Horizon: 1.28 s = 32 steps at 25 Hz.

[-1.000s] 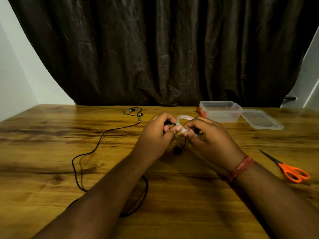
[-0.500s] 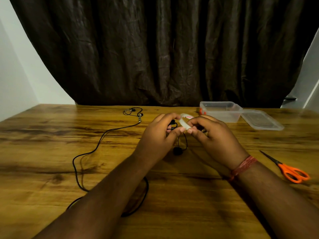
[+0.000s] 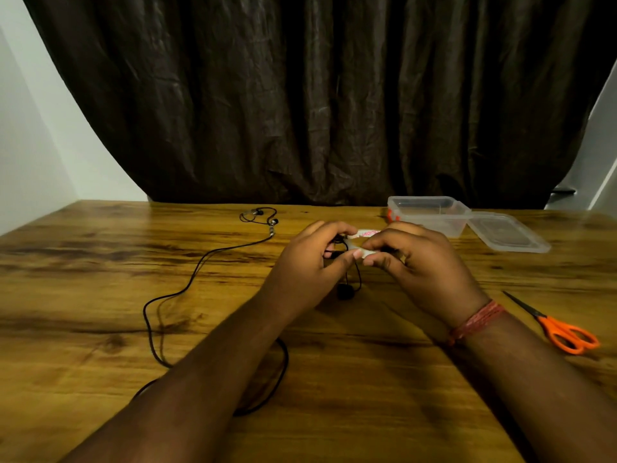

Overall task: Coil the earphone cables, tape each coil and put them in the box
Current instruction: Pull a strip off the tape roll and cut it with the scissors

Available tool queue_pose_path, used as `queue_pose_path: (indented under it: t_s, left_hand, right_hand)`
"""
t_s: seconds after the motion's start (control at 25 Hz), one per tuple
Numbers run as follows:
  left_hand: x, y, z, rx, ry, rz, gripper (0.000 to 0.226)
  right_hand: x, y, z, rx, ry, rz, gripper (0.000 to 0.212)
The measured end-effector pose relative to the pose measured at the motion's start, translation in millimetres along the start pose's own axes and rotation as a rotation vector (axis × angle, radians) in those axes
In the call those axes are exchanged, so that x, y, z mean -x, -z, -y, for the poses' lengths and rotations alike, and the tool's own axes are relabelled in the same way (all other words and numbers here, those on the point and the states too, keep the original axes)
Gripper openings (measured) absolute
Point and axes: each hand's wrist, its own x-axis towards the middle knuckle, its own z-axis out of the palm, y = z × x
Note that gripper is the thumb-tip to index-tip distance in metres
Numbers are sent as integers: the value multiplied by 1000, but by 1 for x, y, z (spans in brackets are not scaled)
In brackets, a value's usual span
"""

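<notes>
Black earphone cable sprawls loose over the left of the wooden tabletop, its earbuds lying at the far end and its near loops running under the left forearm, so this one appears not yet coiled and waits its turn. Over the middle, the left hand grips a small black coil of a second earphone, fingers curled round the bundle to keep the turns from springing apart, while one earbud hangs below on a short length of wire. Touching it, the right hand pinches the white tape roll with pink print between thumb and fingertips, seemingly to pick free an end for binding the coil. Against the earlier frames, the two hands sit closer together and the roll lies flatter and more hidden between the fingertips. Farther right and behind, the clear plastic box stands open with its lid just beside it, ready to receive finished coils; something orange shows at its left corner. Orange-handled scissors rest at the right edge, handy for cutting tape.
</notes>
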Motion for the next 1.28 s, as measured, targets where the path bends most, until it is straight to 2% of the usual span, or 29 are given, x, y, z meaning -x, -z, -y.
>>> queue_pose_path:
  t_s: [0.24, 0.44, 0.56, 0.68, 0.84, 1.0, 1.28]
  left_hand:
    - [-2, -5, -1, -37, 9, -126, 11]
    - [2, -8, -2, 150, 107, -42, 7]
    - [2, -9, -3, 183, 143, -42, 8]
    - [2, -9, -4, 129, 122, -58, 5]
    - [1, -9, -2, -14, 80, -71, 14]
    - [0, -11, -4, -107, 47, -83, 9]
    - [-1, -9, -7, 21, 108, -77, 5]
  right_hand:
    - [-1, -5, -1, 46, -11, -43, 23]
    - [-1, -6, 0, 45, -41, -44, 24]
    - [0, -6, 0, 41, -49, -45, 23]
    - [0, -6, 1, 52, -64, -47, 25]
    - [0, -7, 0, 80, -71, -46, 27]
    - [1, -10, 1, 111, -65, -48, 26]
    - [-1, -9, 1, 113, -52, -62, 25]
